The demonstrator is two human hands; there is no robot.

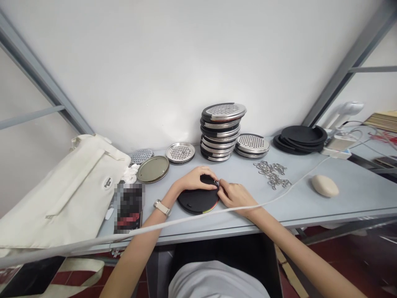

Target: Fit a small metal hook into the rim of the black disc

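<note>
Disc [194, 200], black, lies near the bench's [366, 186] front edge, about midway along. The left hand [196, 178] clasps its far rim between thumb and fingers; the right hand's [235, 194] fingers are pinched together at the right rim, seemingly on a small metal clip [216, 181]. I'd keep the left steady, pinch close in and work gently, without prying.
</note>
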